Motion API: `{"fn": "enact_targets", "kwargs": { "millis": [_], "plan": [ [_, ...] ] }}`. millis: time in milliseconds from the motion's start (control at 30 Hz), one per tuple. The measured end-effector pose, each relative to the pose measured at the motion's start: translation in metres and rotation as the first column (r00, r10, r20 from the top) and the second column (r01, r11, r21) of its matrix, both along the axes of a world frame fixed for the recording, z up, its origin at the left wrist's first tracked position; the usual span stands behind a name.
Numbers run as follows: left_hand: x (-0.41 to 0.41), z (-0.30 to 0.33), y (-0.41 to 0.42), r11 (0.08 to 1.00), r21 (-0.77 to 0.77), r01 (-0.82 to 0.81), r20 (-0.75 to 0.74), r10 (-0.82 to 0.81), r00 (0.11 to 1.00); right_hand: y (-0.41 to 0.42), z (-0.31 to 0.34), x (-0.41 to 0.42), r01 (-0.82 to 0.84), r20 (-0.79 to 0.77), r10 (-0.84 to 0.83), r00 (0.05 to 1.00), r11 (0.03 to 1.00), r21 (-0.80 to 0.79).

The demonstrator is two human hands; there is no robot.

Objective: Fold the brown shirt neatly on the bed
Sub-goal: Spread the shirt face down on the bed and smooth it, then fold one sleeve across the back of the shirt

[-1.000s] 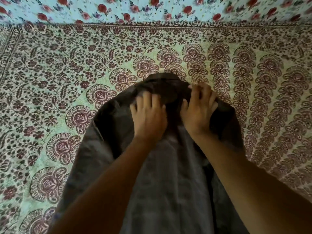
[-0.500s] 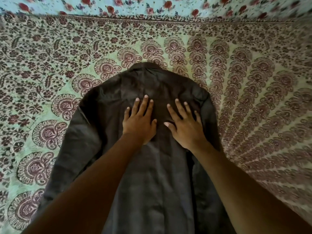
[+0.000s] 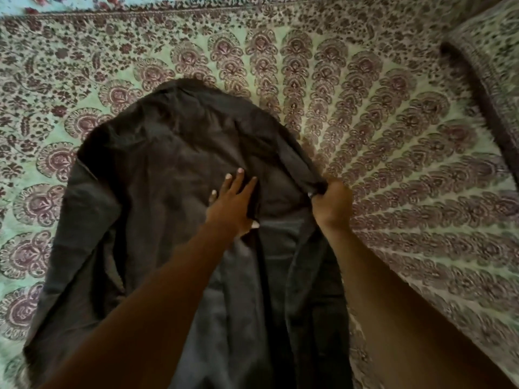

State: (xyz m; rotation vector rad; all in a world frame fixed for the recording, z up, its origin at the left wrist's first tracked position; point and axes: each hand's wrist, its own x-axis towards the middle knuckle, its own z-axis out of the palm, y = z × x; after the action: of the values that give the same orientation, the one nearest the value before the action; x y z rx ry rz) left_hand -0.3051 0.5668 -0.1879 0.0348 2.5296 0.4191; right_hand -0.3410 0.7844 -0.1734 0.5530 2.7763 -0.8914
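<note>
From the head view, the dark brown cotton shirt (image 3: 174, 178) lies spread back-up on the bed's pale green printed cover with maroon paisley fans (image 3: 393, 141), its collar end pointing away from the person and its lower part running off the bottom of the frame between the two forearms. The left hand (image 3: 233, 203) rests flat on the middle of the shirt's back, fingers straight and slightly spread, holding nothing; it seems placed there to pin the cloth so the body does not slide. The right hand (image 3: 332, 204) is curled tight round a bunch of fabric at the shirt's right edge, near the shoulder or sleeve seam, and the cloth rises in a taut ridge toward that fist. That grip looks meant for bringing the right side inward over the back, the first lengthwise fold. The left side of the shirt lies loose and rumpled on the cover, not yet folded
</note>
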Motion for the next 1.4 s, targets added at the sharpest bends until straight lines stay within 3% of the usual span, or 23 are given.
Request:
{"fn": "enact_targets", "kwargs": {
  "millis": [100, 267, 333, 400, 467, 500, 600, 700, 800, 867, 933, 1000, 1033, 1167, 1267, 1400],
  "plan": [
    [-0.001, 0.006, 0.015, 0.997, -0.070, -0.033, 0.033, 0.035, 0.999, 0.027, 0.012, -0.008, 0.064, -0.043, -0.066, 0.997, 0.997, -0.045],
    [-0.002, 0.027, 0.043, 0.972, -0.220, -0.082, -0.053, 0.072, 0.996, 0.039, 0.040, 0.009, -0.084, 0.106, 0.119, 0.987, 0.954, -0.287],
    [0.001, 0.031, 0.057, 0.969, -0.239, -0.069, -0.113, 0.043, 0.993, 0.052, 0.041, 0.013, 0.034, 0.268, 0.067, 0.961, 0.934, -0.355],
    [0.006, 0.031, 0.069, 0.971, -0.238, -0.023, -0.118, -0.005, 0.993, 0.074, 0.038, 0.020, 0.262, 0.489, 0.007, 0.872, 0.838, -0.479],
    [0.007, 0.030, 0.075, 0.966, -0.259, -0.009, -0.097, -0.017, 0.995, 0.098, 0.032, 0.032, 0.345, 0.568, 0.022, 0.823, 0.774, -0.530],
    [0.006, 0.030, 0.078, 0.962, -0.271, -0.003, -0.075, -0.018, 0.997, 0.110, 0.028, 0.033, 0.294, 0.531, 0.035, 0.847, 0.801, -0.521],
    [0.003, 0.030, 0.089, 0.947, -0.320, 0.010, -0.016, -0.016, 1.000, 0.139, 0.025, 0.017, 0.168, 0.205, -0.091, 0.974, 0.902, -0.397],
    [0.000, 0.034, 0.105, 0.932, -0.363, -0.011, 0.018, 0.019, 1.000, 0.158, 0.037, -0.014, 0.124, -0.061, -0.159, 0.985, 0.914, -0.387],
    [-0.004, 0.043, 0.124, 0.957, -0.266, -0.120, -0.024, 0.118, 0.993, 0.164, 0.045, -0.035, -0.144, -0.066, 0.132, 0.989, 0.959, -0.245],
    [-0.009, 0.049, 0.140, 0.966, -0.082, -0.246, -0.209, 0.225, 0.952, 0.163, 0.054, -0.038, -0.319, -0.069, 0.312, 0.948, 0.930, -0.184],
    [-0.018, 0.060, 0.158, 0.936, 0.147, -0.321, -0.405, 0.353, 0.844, 0.162, 0.068, -0.037, -0.418, -0.115, 0.403, 0.908, 0.890, -0.182],
    [-0.037, 0.072, 0.173, 0.929, 0.293, -0.226, -0.527, 0.354, 0.772, 0.168, 0.080, -0.036, -0.493, -0.151, 0.471, 0.869, 0.849, -0.192],
    [-0.049, 0.076, 0.179, 0.937, 0.319, -0.146, -0.540, 0.306, 0.784, 0.172, 0.085, -0.036, -0.523, -0.157, 0.499, 0.852, 0.828, -0.205],
    [-0.091, 0.089, 0.196, 0.951, 0.262, 0.163, -0.405, -0.045, 0.913, 0.187, 0.100, -0.035, -0.521, -0.224, 0.472, 0.853, 0.792, -0.318],
    [-0.111, 0.104, 0.207, 0.941, 0.335, 0.049, -0.386, 0.090, 0.918, 0.203, 0.099, -0.031, -0.450, -0.143, 0.428, 0.893, 0.827, -0.338],
    [-0.134, 0.127, 0.214, 0.885, 0.439, -0.156, -0.422, 0.356, 0.834, 0.232, 0.065, -0.019, -0.352, 0.053, 0.371, 0.927, 0.910, -0.218]
  ]
}}
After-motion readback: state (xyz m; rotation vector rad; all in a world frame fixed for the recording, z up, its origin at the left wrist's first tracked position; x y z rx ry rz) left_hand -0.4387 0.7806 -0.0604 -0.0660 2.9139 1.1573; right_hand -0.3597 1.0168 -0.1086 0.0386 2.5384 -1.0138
